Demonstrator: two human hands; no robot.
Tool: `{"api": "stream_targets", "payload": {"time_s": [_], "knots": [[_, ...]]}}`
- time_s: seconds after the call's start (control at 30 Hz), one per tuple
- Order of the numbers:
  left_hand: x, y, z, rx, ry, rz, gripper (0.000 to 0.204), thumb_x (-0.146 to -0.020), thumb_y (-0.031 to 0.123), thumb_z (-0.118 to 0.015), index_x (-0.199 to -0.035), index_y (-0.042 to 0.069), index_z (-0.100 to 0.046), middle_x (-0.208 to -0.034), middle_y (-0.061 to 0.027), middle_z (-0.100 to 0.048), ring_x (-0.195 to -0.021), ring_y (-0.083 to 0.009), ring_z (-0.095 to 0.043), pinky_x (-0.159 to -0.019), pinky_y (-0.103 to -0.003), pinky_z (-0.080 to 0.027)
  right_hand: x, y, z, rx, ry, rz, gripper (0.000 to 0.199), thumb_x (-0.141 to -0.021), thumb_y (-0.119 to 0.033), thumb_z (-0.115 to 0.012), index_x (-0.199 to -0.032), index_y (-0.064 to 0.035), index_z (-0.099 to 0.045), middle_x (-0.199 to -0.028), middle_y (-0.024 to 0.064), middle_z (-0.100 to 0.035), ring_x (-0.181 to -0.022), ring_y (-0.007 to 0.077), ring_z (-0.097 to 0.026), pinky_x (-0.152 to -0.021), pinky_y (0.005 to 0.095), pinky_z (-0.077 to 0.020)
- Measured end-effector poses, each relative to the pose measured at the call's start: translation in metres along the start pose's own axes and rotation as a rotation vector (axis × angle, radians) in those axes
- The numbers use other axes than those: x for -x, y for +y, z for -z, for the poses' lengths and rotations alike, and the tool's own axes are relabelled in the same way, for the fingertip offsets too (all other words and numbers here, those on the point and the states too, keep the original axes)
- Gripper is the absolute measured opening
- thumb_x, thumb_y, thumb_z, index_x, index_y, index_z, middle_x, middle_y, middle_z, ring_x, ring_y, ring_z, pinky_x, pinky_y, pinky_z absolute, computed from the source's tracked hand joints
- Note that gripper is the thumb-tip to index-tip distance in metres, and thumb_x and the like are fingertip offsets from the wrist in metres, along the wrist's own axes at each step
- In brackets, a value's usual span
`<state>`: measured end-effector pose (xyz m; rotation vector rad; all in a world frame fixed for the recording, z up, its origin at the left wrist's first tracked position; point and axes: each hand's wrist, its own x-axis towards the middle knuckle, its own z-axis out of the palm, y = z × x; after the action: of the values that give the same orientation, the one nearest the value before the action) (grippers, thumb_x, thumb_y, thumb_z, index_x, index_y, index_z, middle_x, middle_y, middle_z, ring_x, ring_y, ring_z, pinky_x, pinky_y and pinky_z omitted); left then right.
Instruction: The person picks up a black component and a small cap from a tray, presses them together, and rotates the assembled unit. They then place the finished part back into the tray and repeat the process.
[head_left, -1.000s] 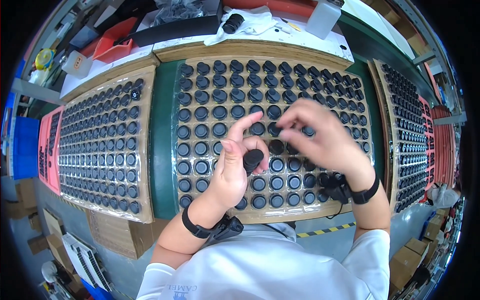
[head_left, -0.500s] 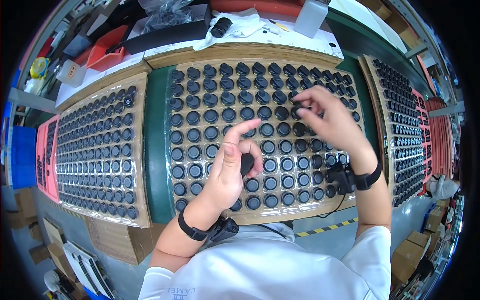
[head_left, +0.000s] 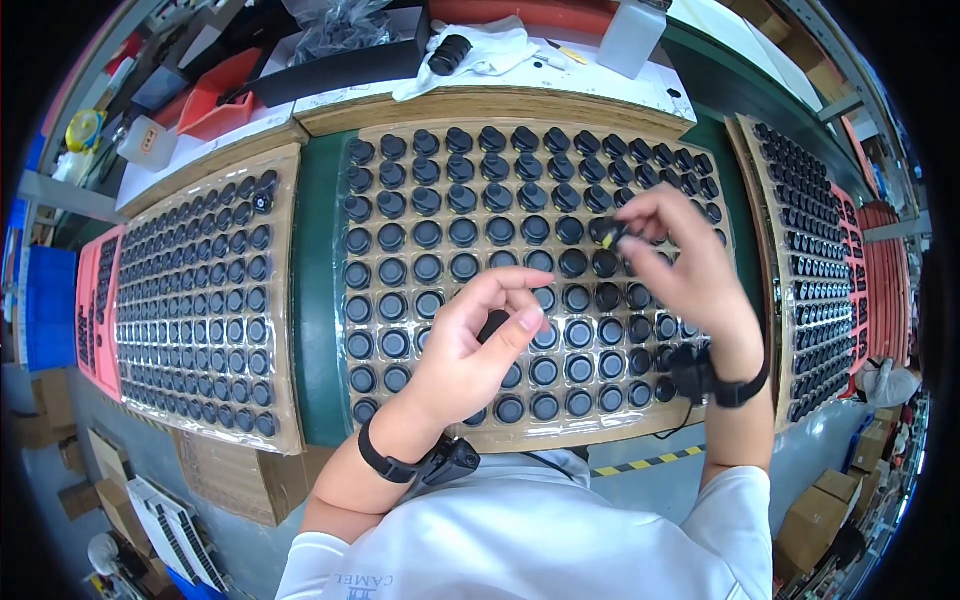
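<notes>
A clear blister tray full of round black caps lies on the green table in front of me. My left hand hovers over the tray's lower middle, fingers curled around a small black cap. My right hand is over the tray's right part and pinches a small black piece with a yellow spot between thumb and fingers. Each wrist wears a black band.
A second tray of black caps lies to the left, a third to the right. Red bins, a white cloth and a plastic bag sit at the back. Cardboard boxes stand below the table edge.
My right hand has moved up and to the right across the tray, away from the left hand. The left hand stayed low, still curled on its cap.
</notes>
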<state>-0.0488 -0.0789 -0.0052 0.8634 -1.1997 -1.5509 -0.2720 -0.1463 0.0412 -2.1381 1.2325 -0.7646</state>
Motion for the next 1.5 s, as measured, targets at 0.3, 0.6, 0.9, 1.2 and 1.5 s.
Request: {"api": "stream_targets", "payload": {"time_s": [0.3, 0.6, 0.9, 1.2, 1.5], "knots": [[0.003, 0.001, 0.01, 0.003, 0.018, -0.114, 0.042, -0.084, 0.02, -0.065, -0.118, -0.001, -0.053, -0.094, -0.0041, -0.061, -0.081, -0.0106, -0.055, -0.077, -0.024, -0.045, 0.004, -0.048, -0.029, 0.037, -0.074, 0.392, 0.027, -0.071, -0.002, -0.064, -0.098, -0.002, -0.058, -0.09, 0.0084, -0.057, -0.084, 0.0249, -0.054, -0.077, 0.0331, -0.0422], [0.001, 0.006, 0.005, 0.254, 0.092, -0.124, 0.042, -0.078, 0.022, -0.071, -0.112, -0.001, -0.058, -0.103, -0.0095, -0.063, -0.094, -0.0136, -0.058, -0.081, -0.024, -0.045, 0.014, -0.03, -0.063, -1.502, -0.064, -0.13, 0.031, -0.086, -0.016, -0.058, -0.11, 0.0014, -0.051, -0.086, 0.0062, -0.054, -0.078, 0.0146, -0.051, -0.072, 0.0282, -0.0415], [0.0, -0.002, 0.006, -0.211, 0.185, -0.397, 0.042, -0.069, 0.017, -0.078, -0.105, 0.001, -0.062, -0.103, -0.0105, -0.062, -0.079, -0.012, -0.057, -0.07, -0.024, -0.046, 0.021, -0.031, -0.068, -1.263, 0.148, -0.117, 0.035, -0.086, -0.02, -0.059, -0.112, 0.0015, -0.05, -0.086, 0.0048, -0.053, -0.075, 0.0131, -0.049, -0.068, 0.0244, -0.0391], [0.002, 0.001, 0.002, -0.402, 0.22, -0.498, 0.04, -0.068, 0.012, -0.078, -0.103, 0.0, -0.063, -0.099, -0.0106, -0.062, -0.072, -0.0113, -0.055, -0.056, -0.021, -0.044, 0.021, -0.029, -0.068, -0.522, 0.205, 0.27, 0.034, -0.081, -0.016, -0.064, -0.11, -0.0018, -0.052, -0.085, 0.0055, -0.055, -0.073, 0.0138, -0.05, -0.062, 0.025, -0.0398], [0.002, 0.002, 0.003, -0.385, 0.159, -0.487, 0.038, -0.069, 0.008, -0.077, -0.103, 0.001, -0.063, -0.099, -0.0106, -0.063, -0.074, -0.0122, -0.056, -0.057, -0.021, -0.045, 0.023, -0.036, -0.075, -0.936, 0.153, 0.031, 0.028, -0.084, -0.016, -0.062, -0.106, -0.003, -0.052, -0.088, 0.003, -0.054, -0.068, 0.0096, -0.047, -0.06, 0.0241, -0.0394]]}}
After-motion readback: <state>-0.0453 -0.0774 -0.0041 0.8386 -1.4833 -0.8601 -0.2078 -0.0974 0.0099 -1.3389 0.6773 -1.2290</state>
